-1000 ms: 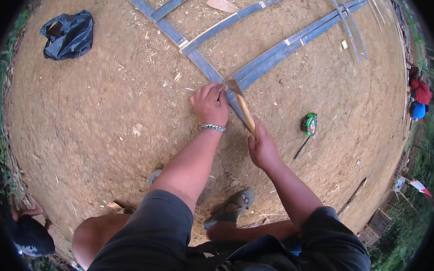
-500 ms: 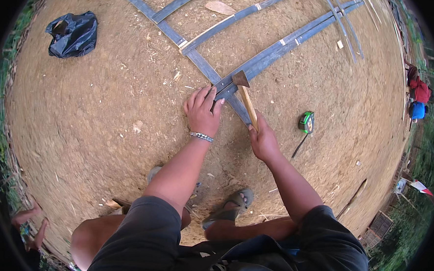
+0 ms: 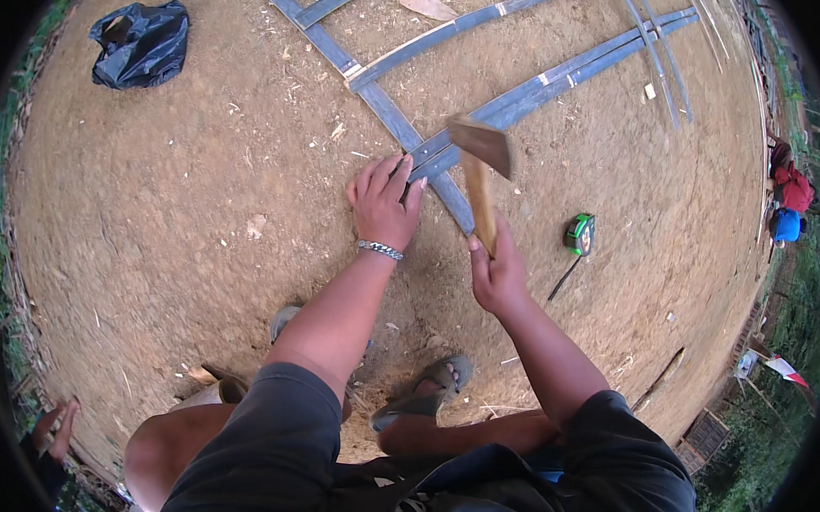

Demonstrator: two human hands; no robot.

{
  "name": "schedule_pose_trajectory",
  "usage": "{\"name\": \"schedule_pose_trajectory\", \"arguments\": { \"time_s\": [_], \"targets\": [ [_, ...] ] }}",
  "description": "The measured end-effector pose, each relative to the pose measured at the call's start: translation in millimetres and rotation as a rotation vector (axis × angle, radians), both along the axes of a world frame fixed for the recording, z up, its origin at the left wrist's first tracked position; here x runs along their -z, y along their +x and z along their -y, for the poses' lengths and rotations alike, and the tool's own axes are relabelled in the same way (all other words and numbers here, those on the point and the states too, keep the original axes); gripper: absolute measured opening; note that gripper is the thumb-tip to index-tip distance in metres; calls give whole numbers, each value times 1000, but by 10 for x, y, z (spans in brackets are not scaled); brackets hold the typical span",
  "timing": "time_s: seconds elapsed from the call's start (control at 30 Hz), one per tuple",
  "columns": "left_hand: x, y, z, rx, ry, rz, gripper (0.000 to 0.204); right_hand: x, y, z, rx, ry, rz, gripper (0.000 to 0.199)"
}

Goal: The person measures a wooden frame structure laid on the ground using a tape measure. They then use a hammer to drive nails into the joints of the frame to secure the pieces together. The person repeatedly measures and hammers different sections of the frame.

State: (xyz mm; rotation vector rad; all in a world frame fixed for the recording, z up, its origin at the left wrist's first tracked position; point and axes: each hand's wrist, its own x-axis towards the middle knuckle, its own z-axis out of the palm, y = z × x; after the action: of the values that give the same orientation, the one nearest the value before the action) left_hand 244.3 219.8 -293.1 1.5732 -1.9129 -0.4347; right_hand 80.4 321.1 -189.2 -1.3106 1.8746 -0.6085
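Observation:
My right hand [image 3: 496,275] grips the wooden handle of a hammer [image 3: 480,173], whose head is raised and blurred above the crossing of long blue-grey strips [image 3: 393,118] lying on the dirt. My left hand [image 3: 384,202] rests flat on the ground with its fingertips against the strips at the crossing; a silver bracelet circles that wrist. Whether the fingers pinch a nail is too small to tell.
A green tape measure [image 3: 579,234] lies on the dirt right of my right hand, its blade pulled out. A black plastic bag [image 3: 139,43] sits far left. My sandalled feet [image 3: 427,394] are below. Another person's hand [image 3: 56,430] shows at the lower left rim.
The hammer head has swung up off the strips and is now lifted above them. My left hand has stayed at the crossing.

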Motion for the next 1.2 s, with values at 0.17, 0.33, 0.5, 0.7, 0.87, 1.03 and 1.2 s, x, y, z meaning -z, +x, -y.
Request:
{"name": "schedule_pose_trajectory", "arguments": {
  "time_s": [0.17, 0.33, 0.5, 0.7, 0.87, 1.03, 1.2],
  "targets": [
    [-1, -29, 4, 10, 28, -1, 38, 154, -5, -44, -78, -5, -120, 58],
    [-27, -23, 12, -6, -1, 7, 37, 94, 24, 15, -63, -50, -104, 58],
    [41, -8, -13, 11, 6, 5, 37, 107, 50, -153, -52, -155, -123, 60],
    [-7, -46, 37, 11, 23, 1, 35, 323, 49, -3, -73, 28, -142, 62],
    [-12, -29, 1, 6, 35, -5, 34, 249, 133, -146, -11, -153, -127, 62],
    [-14, -21, -9, 21, 71, 25, 35, 187, 166, 46, -40, 143, -104, 60],
    [27, -15, -6, 17, 8, 8, 34, 249, 147, -151, -50, -138, -151, 60]
  ]
}}
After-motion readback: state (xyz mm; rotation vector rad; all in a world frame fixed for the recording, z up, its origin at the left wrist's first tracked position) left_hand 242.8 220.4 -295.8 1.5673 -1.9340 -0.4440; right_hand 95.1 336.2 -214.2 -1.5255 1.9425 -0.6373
